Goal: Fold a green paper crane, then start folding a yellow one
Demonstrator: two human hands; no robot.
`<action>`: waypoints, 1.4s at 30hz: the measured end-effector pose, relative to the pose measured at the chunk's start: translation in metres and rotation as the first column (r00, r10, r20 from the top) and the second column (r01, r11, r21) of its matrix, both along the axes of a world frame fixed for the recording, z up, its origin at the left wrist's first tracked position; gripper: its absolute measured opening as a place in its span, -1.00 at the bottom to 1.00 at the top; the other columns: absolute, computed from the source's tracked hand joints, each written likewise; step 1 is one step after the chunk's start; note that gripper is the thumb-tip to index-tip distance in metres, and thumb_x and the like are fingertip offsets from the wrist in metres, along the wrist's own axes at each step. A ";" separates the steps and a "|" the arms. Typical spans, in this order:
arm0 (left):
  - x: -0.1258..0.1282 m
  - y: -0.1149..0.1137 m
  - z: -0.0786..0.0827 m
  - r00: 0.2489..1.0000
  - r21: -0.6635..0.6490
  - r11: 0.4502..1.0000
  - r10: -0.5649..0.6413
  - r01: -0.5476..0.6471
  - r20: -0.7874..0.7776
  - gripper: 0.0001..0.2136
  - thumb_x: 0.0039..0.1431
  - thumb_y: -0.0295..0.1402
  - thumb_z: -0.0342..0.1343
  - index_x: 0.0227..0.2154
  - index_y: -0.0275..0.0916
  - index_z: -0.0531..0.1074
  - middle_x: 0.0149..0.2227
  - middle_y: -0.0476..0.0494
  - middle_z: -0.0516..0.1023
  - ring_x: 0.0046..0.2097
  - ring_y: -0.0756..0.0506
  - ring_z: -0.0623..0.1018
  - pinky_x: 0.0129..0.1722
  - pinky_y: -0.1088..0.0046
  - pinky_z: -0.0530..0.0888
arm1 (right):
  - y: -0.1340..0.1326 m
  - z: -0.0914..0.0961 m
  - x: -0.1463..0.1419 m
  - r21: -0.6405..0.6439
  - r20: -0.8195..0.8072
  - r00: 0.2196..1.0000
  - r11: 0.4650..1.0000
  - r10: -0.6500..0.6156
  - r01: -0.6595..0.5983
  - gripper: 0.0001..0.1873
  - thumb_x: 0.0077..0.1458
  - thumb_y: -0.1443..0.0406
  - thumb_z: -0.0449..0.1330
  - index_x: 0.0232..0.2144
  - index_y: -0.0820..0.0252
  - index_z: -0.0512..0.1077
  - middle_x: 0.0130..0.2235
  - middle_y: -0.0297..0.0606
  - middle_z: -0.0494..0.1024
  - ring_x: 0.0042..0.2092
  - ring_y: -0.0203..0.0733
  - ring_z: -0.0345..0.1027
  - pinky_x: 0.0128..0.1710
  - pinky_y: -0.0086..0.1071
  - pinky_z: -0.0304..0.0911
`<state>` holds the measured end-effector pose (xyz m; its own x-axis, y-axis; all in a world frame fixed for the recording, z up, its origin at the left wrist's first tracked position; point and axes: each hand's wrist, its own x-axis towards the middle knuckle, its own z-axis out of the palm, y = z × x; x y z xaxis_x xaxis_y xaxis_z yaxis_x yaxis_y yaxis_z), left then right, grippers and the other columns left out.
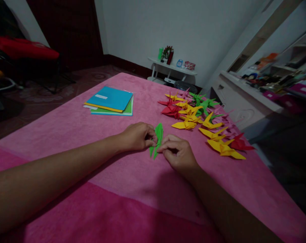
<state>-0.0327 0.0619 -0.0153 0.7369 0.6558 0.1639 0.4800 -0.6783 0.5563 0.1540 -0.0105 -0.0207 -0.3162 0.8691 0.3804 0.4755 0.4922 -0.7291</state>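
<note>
A green folded origami paper (158, 132) lies on the pink cloth between my hands, narrow and pointed at the far end, with two slim points toward me. My left hand (139, 136) is closed, its fingertips pinching the paper's left edge. From the right, my right hand (179, 153) pinches the paper low down, near one of the slim points. Part of the paper's middle is hidden by my fingers. To the right stand several finished paper cranes, among them a yellow crane (225, 148), a red crane (172, 110) and a green crane (206, 104).
A stack of coloured paper sheets (115, 98), blue on top, lies at the back left of the pink-covered table (74, 130). Beyond the table are a small white shelf (173, 65) with flowers and a cluttered dresser (249, 89). A red chair (23, 49) is at far left.
</note>
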 end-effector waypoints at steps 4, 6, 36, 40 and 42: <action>-0.001 -0.004 0.002 0.999 0.117 0.993 -0.034 0.030 0.039 -0.93 0.03 -0.39 0.20 -0.39 -0.18 0.54 -0.32 -0.04 0.48 -0.27 -0.03 0.44 -0.32 0.49 0.30 | 0.002 0.001 0.005 0.003 0.028 0.990 0.990 -0.138 0.138 -0.72 -0.06 0.54 0.10 -0.39 0.21 0.57 -0.44 -0.30 0.42 -0.47 -0.34 0.25 -0.52 -0.47 0.10; -0.001 -0.003 0.002 0.995 0.189 0.980 -0.075 0.062 0.065 -0.92 0.06 -0.35 0.20 -0.37 -0.20 0.54 -0.26 -0.09 0.49 -0.19 -0.08 0.44 -0.23 0.45 0.33 | 0.002 0.000 0.005 0.018 0.086 0.987 0.991 -0.135 0.134 -0.72 -0.06 0.52 0.10 -0.39 0.21 0.57 -0.44 -0.30 0.42 -0.47 -0.34 0.25 -0.51 -0.46 0.10; 0.006 0.006 -0.017 0.932 0.139 0.987 0.030 -0.086 0.362 -0.23 -0.27 -0.16 0.41 0.08 -0.18 0.30 -0.04 -0.25 0.40 -0.01 -0.21 0.44 -0.03 0.19 0.41 | 0.013 -0.003 -0.004 -0.223 0.022 0.880 0.856 -0.475 0.467 -0.55 -0.04 0.23 0.23 -0.06 0.21 0.36 -0.32 -0.24 0.56 -0.46 -0.28 0.40 -0.47 -0.43 0.28; 0.005 0.010 -0.025 0.920 0.025 0.995 0.079 -0.096 0.384 -0.06 -0.31 -0.15 0.42 0.19 -0.15 0.12 0.04 -0.30 0.38 0.01 -0.23 0.45 0.00 0.11 0.38 | 0.023 0.004 -0.007 -0.517 -0.135 0.870 0.783 -0.475 0.347 -0.53 -0.12 0.28 0.26 -0.10 0.31 0.37 -0.54 -0.39 0.47 -0.63 -0.36 0.28 -0.66 -0.52 0.13; 0.006 0.011 -0.027 0.895 -0.077 0.992 0.125 -0.101 0.429 0.00 -0.35 -0.18 0.44 0.22 -0.17 0.08 0.04 -0.32 0.39 0.01 -0.22 0.45 0.00 0.12 0.39 | 0.028 0.007 -0.009 -0.616 -0.177 0.876 0.745 -0.448 0.256 -0.74 -0.14 0.29 0.27 -0.33 0.30 0.44 -0.67 -0.45 0.38 -0.68 -0.41 0.19 -0.73 -0.57 0.00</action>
<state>-0.0271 0.0728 -0.0425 0.5214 0.7466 0.4132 0.2561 -0.5989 0.7588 0.1446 0.0172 -0.0140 0.1009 0.9771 -0.1875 0.2450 -0.2070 -0.9472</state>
